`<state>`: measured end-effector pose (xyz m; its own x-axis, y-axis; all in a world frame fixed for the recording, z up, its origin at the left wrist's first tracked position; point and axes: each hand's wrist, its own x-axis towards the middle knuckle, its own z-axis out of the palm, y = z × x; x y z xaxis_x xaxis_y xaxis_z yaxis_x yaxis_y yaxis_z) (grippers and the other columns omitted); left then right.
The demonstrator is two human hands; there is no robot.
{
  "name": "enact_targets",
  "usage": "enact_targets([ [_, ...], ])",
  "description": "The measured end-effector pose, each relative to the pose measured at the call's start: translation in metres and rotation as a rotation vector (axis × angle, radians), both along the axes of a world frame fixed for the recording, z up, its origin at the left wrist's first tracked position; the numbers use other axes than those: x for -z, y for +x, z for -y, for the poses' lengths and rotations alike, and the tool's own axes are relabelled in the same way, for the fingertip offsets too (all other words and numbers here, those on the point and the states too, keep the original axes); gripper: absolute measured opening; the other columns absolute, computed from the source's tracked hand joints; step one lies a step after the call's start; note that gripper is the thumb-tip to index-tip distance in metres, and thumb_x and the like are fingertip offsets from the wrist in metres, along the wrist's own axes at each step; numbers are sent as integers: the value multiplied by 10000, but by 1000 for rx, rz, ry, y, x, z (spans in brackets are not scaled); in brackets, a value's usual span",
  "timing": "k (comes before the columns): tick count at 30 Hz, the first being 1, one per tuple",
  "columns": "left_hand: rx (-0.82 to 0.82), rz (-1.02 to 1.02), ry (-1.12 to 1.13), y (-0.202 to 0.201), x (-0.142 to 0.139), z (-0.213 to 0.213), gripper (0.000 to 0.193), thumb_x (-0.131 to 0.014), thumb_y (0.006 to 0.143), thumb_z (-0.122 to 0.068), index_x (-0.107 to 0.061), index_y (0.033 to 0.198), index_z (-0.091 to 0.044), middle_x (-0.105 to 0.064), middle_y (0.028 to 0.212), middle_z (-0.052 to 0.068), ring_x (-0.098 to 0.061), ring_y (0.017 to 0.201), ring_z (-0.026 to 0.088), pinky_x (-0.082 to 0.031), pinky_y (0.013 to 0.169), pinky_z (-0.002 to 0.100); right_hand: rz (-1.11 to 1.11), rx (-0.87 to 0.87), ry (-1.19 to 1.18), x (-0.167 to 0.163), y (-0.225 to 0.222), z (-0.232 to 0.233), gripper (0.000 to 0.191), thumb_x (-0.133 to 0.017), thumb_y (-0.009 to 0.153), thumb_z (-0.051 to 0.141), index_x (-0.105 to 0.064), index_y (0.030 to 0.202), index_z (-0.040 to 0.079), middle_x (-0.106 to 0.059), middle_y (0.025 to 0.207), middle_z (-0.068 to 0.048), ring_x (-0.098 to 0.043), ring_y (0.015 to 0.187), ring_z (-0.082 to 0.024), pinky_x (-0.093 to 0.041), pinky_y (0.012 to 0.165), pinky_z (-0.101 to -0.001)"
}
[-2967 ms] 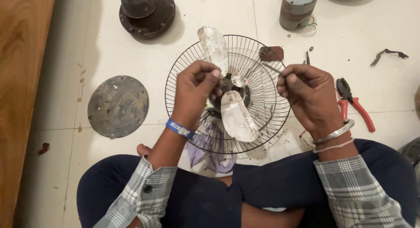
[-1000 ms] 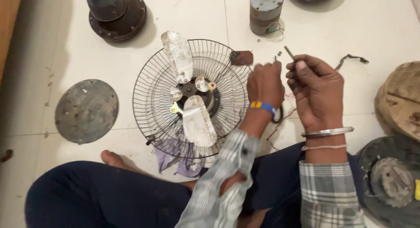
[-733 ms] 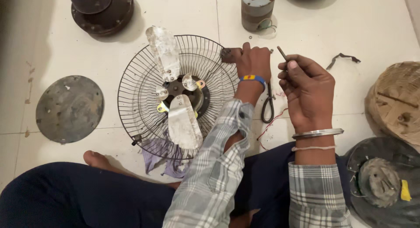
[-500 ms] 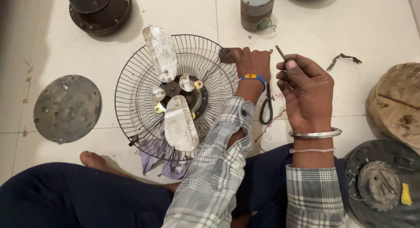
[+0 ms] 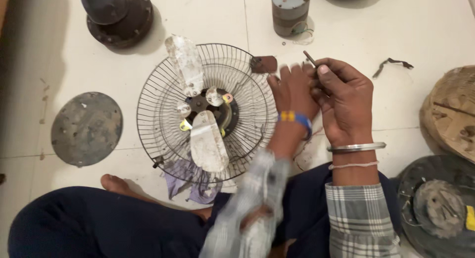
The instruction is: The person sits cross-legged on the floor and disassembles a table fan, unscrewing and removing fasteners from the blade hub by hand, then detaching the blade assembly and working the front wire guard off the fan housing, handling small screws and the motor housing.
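A round wire fan guard (image 5: 163, 90) lies flat on the white floor in front of my crossed legs. Dusty clear blades (image 5: 208, 141) sit on its dark hub (image 5: 210, 104). My left hand (image 5: 293, 90), with a blue wristband, reaches across to the guard's right rim, back up and fingers stretched forward. Its palm is hidden. My right hand (image 5: 346, 102), wearing a metal bangle, touches the left one and pinches a thin metal tool (image 5: 309, 57) that points up and left.
A dark motor housing (image 5: 118, 13) and a grey cylindrical motor (image 5: 291, 9) stand beyond the guard. A round metal plate (image 5: 86, 128) lies at left. A worn brown cover (image 5: 452, 117) and a black round cover (image 5: 438, 208) lie at right. Purple cloth (image 5: 190, 183) sticks out under the guard.
My left hand has left the fan hub and crossed to the guard's right rim beside my right hand. The right hand still holds the thin tool. The view has shifted right.
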<state>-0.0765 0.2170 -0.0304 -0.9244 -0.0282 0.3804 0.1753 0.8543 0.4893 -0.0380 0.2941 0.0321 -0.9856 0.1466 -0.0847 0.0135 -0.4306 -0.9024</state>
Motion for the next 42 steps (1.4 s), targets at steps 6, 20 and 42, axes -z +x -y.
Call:
enact_targets([
  [6,103,97,177,106,-47,27,139,-631,851,-146,-656,913,-24,-688,907,187,-641,907,378,-447,828,532,-42,-58,-23,1,4,1,110,-702,1005,45,-715,1107,6,-732,954,-78,-679,822,-130,-590,750,-267],
  [20,45,50,464,123,-130,213,147,-699,908,-145,-747,1011,-51,-777,838,71,-732,671,136,-573,631,298,19,-312,184,26,-3,54,170,-713,956,62,-735,1098,-30,-743,900,-82,-689,786,-130,-593,752,-261],
  [42,-159,578,669,40,14,282,618,-770,819,-391,-622,1276,-2,-725,1146,160,-721,1014,233,-580,848,354,62,-423,354,66,-37,95,171,-730,926,86,-756,1054,-25,-753,848,-69,-689,728,-116,-571,677,-242],
])
